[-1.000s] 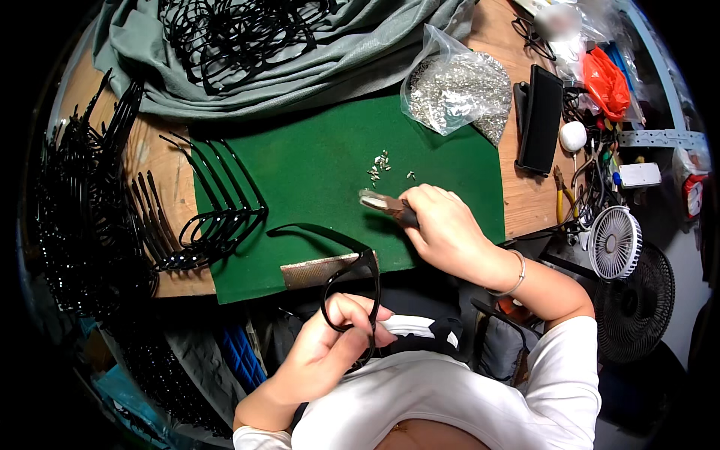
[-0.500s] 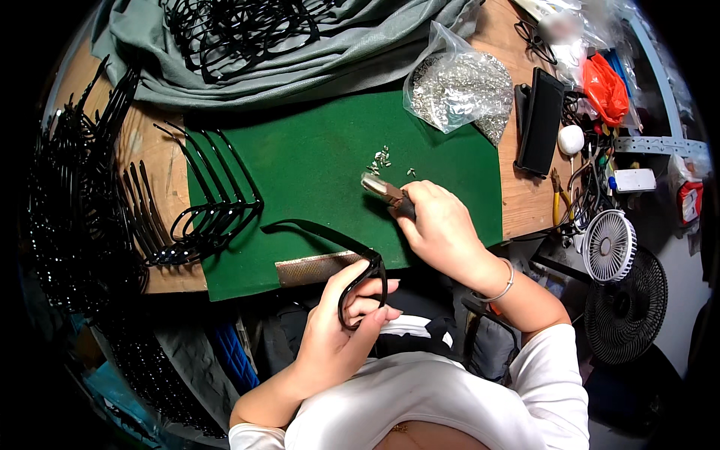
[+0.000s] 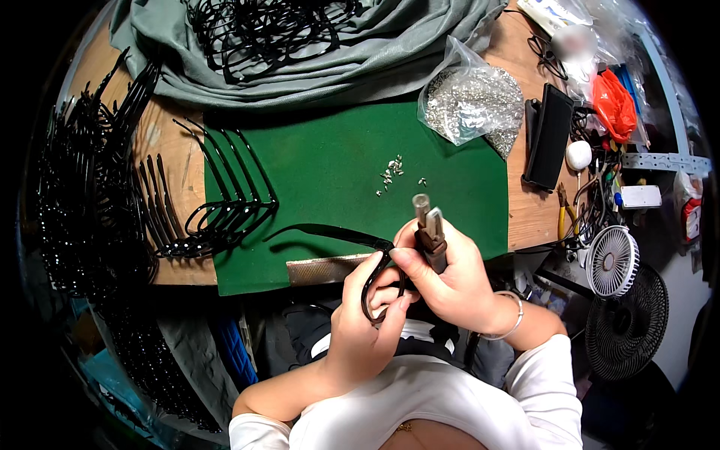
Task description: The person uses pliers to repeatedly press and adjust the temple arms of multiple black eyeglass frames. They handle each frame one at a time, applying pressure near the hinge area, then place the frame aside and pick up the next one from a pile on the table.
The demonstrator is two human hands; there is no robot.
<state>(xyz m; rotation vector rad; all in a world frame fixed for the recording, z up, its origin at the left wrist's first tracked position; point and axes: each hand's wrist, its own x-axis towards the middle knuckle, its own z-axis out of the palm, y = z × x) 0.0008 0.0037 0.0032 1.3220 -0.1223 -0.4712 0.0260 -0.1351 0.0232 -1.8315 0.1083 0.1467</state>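
Observation:
Black glasses [image 3: 330,232], one temple stretching left over the green mat [image 3: 337,165], are held by their front in my left hand [image 3: 364,319]. My right hand [image 3: 456,281] is closed around pliers [image 3: 430,236], jaws pointing away from me and slightly parted. Its thumb and forefinger meet at the corner where temple and front join; whether they pinch a small part there is hidden. Beyond the hands, several tiny silver metal pieces [image 3: 390,174] lie scattered on the mat.
Stacked black glasses [image 3: 232,199] stand at left, beside a larger heap [image 3: 94,195]. More frames [image 3: 277,37] rest on grey cloth [image 3: 315,90]. A clear bag of metal pieces [image 3: 469,97] sits far right, near a phone [image 3: 547,139], yellow-handled pliers [image 3: 564,214] and a white fan [image 3: 612,261].
My right hand has moved from near the scattered pieces back toward me, to the glasses' corner. The pliers have turned from pointing left to pointing away. The view has shifted slightly.

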